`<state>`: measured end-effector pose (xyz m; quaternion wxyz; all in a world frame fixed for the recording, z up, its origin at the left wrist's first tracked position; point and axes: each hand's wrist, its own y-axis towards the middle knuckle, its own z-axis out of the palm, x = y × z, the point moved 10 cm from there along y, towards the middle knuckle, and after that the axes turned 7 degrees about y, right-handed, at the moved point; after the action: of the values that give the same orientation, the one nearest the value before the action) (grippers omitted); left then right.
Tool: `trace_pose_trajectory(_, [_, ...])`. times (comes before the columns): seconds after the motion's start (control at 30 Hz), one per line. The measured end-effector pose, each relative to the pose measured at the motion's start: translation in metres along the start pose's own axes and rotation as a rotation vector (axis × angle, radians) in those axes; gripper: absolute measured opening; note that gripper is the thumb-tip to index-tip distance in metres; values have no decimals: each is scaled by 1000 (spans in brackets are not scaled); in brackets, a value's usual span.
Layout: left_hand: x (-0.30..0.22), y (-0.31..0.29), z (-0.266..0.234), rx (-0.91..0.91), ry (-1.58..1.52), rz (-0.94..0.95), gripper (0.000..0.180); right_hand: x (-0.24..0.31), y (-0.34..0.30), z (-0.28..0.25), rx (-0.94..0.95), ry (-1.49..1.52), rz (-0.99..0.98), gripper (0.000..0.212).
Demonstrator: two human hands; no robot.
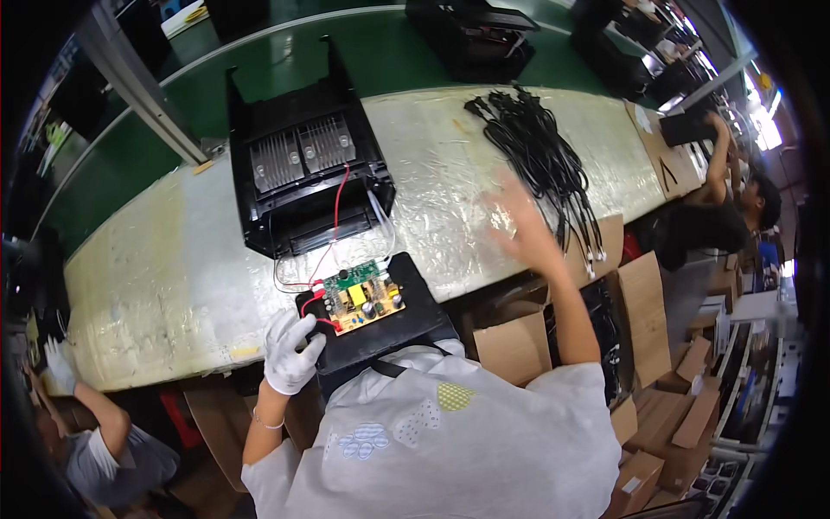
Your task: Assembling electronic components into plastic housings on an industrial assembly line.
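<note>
My left hand [290, 353], in a white glove, is at the left edge of a black panel [419, 298] with its fingers curled. A red wire from the circuit board [363, 298] runs to those fingers; what they hold is hidden. The board, green and tan with a yellow transformer, lies on the panel. Thin wires link it to a black housing [316, 208] with finned metal heat sinks [303, 156]. My bare right hand [516, 225], blurred by motion, is over the table with its fingers apart and nothing visible in them. It is just left of a bundle of black cables [540, 143].
A plastic-covered table [164, 268] extends to both sides, with a green surface [285, 52] beyond it. Open cardboard boxes [512, 346] stand at the near edge. One person [718, 203] works at the far right, another [112, 441] at the left. Another black housing [471, 43] stands beyond.
</note>
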<state>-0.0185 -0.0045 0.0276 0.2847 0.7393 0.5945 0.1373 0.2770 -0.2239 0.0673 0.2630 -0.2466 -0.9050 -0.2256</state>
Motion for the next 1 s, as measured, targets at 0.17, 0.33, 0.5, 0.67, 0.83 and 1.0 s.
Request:
trace_pose_trajectory(0.17, [-6,10,18,238,-71,-16,58,-93,-1,-100,-532,-767,144,30])
trace_pose_trajectory(0.33, [3,6,5,156,-121,-58,82,-99,0,-133,-547,-719,205,14])
trace_pose_trajectory(0.5, [0,49,-22,-68,-414,-279,44,-13,8,-157,-684,-156,117,15])
trace_pose_trajectory(0.67, [-33,171,35,84,-1178,-395,46,110,8,-122,-744,-164,-171,8])
trace_pose_trajectory(0.83, [-2,242,17,-544,-1353,-482,35,130,23,-39,-489,569,-147,16])
trace_pose_trajectory(1.0, [41,233,-63,-828,-1683,-535,28,98,34,72,324,1043,-22,62])
